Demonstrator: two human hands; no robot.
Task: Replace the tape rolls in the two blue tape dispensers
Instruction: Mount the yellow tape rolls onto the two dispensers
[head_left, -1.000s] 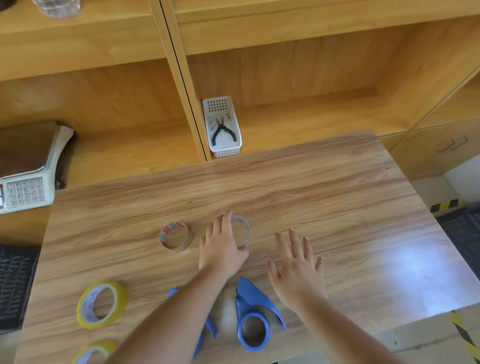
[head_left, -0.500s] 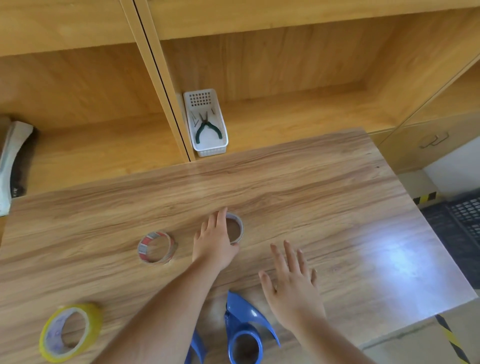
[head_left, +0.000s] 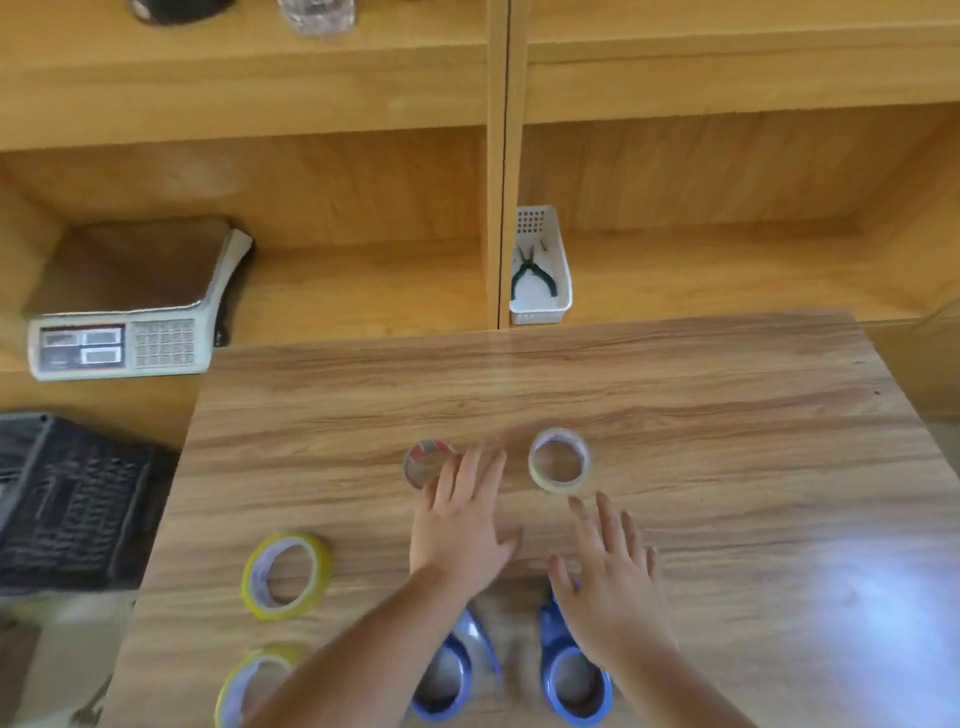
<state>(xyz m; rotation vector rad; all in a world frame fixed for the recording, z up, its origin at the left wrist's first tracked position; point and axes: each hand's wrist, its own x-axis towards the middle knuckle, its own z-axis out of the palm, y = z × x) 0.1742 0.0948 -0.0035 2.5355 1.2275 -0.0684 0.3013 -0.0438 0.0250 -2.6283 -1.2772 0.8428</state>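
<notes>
Two blue tape dispensers lie at the table's near edge: one (head_left: 447, 675) under my left forearm, the other (head_left: 571, 680) under my right wrist. Two empty-looking cores rest mid-table: a red-and-white one (head_left: 423, 457) partly behind my left fingertips, and a pale one (head_left: 558, 461) just past my right fingertips. Two full yellow tape rolls sit at the left, one (head_left: 285, 574) farther and one (head_left: 249, 686) at the near edge. My left hand (head_left: 462, 525) hovers flat with fingers spread, holding nothing. My right hand (head_left: 608, 571) is also spread and empty.
A white basket (head_left: 543, 306) with green-handled pliers (head_left: 530, 273) stands on the shelf behind the wooden table (head_left: 727, 441). An electronic scale (head_left: 130, 312) sits on the left shelf. A dark plastic crate (head_left: 67, 499) is beside the table's left edge.
My left hand has drawn away from the pale core and now sits by the red-and-white one. The camera view has swung, bringing the scale and both yellow rolls into sight.
</notes>
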